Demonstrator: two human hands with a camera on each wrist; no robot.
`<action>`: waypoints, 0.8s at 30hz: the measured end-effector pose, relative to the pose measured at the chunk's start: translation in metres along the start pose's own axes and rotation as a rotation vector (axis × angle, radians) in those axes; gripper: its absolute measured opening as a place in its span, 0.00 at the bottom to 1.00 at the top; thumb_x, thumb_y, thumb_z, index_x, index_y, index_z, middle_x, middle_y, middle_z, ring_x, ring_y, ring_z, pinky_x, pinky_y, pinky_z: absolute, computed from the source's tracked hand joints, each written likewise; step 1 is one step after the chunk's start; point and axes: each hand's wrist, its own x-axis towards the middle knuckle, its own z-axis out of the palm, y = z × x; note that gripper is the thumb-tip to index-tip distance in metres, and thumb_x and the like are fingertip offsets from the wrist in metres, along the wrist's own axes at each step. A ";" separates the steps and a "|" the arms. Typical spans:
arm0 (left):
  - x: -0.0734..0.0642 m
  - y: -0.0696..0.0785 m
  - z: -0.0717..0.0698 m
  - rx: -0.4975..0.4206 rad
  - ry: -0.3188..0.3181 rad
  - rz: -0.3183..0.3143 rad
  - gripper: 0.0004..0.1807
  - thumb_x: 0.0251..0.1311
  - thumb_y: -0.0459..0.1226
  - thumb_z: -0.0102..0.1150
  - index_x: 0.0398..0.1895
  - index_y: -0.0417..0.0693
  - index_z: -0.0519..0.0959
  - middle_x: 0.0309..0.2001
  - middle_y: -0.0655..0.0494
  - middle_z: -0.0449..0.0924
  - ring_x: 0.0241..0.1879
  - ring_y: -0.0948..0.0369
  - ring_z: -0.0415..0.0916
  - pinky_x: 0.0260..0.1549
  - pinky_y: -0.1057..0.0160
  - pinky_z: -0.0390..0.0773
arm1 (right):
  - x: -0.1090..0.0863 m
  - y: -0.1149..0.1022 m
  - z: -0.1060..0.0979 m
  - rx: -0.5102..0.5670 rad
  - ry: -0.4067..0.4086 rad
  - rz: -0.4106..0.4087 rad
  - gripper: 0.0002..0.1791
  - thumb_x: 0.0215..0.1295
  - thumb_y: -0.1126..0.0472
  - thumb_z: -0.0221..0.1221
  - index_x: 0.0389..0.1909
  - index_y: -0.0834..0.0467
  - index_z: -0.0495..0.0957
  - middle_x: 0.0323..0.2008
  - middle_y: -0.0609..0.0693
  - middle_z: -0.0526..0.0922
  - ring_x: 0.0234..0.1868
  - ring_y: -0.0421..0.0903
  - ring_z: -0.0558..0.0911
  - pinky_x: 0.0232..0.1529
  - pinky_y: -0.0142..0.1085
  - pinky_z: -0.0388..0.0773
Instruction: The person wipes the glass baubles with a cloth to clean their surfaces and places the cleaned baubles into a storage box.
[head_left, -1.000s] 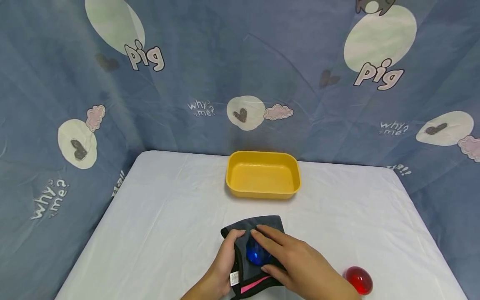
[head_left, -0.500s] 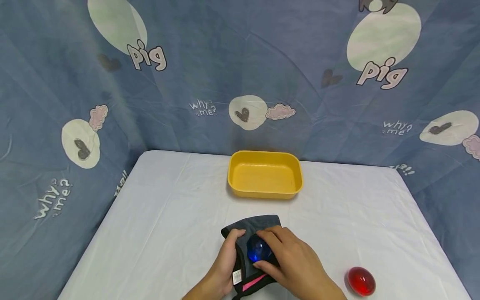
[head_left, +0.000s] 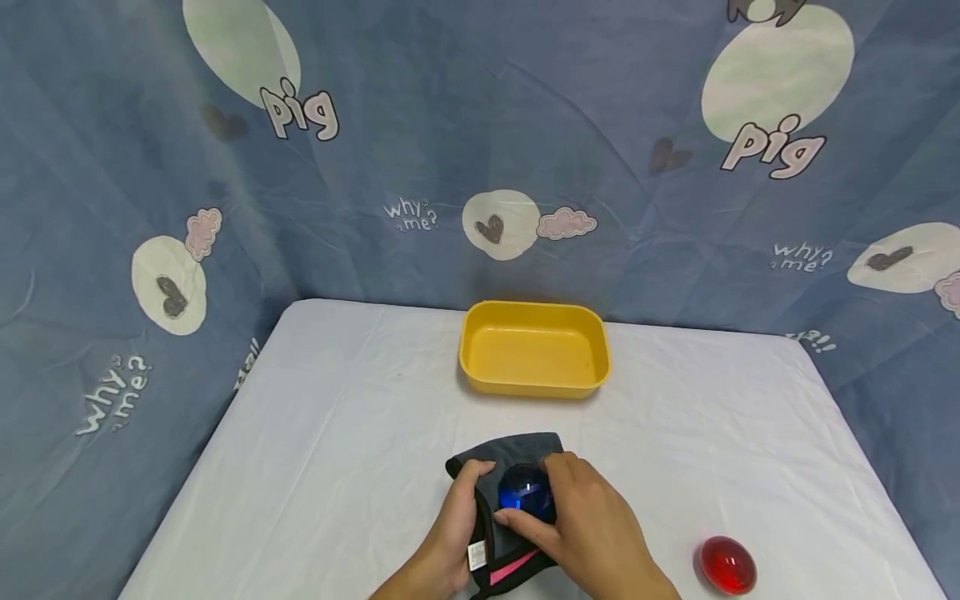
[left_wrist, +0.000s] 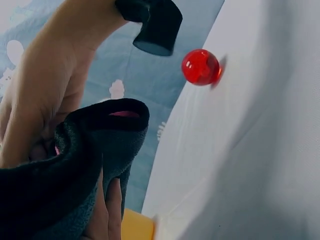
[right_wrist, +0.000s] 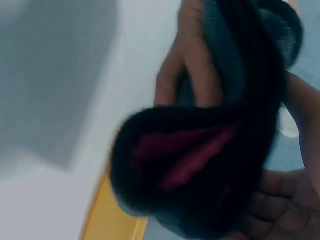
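A grey cloth (head_left: 517, 450) with black edging, pink inner side and white tag is folded over my left hand (head_left: 453, 521). That hand grips its left edge, thumb on top; its fingers (right_wrist: 202, 75) press the underside in the right wrist view. On the cloth sits a clear blue ball (head_left: 523, 490), held between the thumb and fingers of my right hand (head_left: 592, 521). Both wrist views show mostly the cloth (left_wrist: 105, 135), which hides the blue ball there. To the right, a clear red ball (head_left: 727, 566) lies apart from both hands.
A yellow rectangular tray (head_left: 534, 390) stands near the far edge of the white-covered table (head_left: 360, 433). Behind the table hangs a blue printed curtain (head_left: 420, 125), which also runs along both sides.
The right fingers have shifted from lying over the blue ball to its right side, showing more of it. The ball has turned slightly. The left hand keeps its grip on the cloth.
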 end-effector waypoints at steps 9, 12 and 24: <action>-0.002 0.003 -0.005 0.001 -0.074 -0.006 0.41 0.72 0.56 0.35 0.77 0.36 0.61 0.60 0.43 0.80 0.59 0.50 0.79 0.61 0.49 0.78 | 0.001 0.004 -0.023 0.070 -0.249 -0.192 0.38 0.68 0.47 0.70 0.76 0.49 0.70 0.69 0.52 0.75 0.62 0.52 0.80 0.57 0.50 0.82; -0.003 0.004 -0.006 0.014 -0.083 -0.019 0.40 0.71 0.56 0.35 0.76 0.35 0.61 0.60 0.43 0.80 0.59 0.49 0.79 0.61 0.49 0.78 | 0.001 0.006 -0.023 0.066 -0.263 -0.253 0.36 0.68 0.52 0.71 0.75 0.48 0.71 0.68 0.52 0.76 0.61 0.51 0.81 0.57 0.48 0.82; -0.003 0.003 -0.004 0.022 -0.083 -0.001 0.37 0.72 0.55 0.36 0.73 0.37 0.63 0.58 0.43 0.80 0.57 0.51 0.80 0.58 0.51 0.80 | -0.002 0.004 -0.013 0.024 -0.107 -0.238 0.32 0.63 0.44 0.73 0.65 0.53 0.80 0.53 0.47 0.82 0.49 0.42 0.83 0.52 0.43 0.85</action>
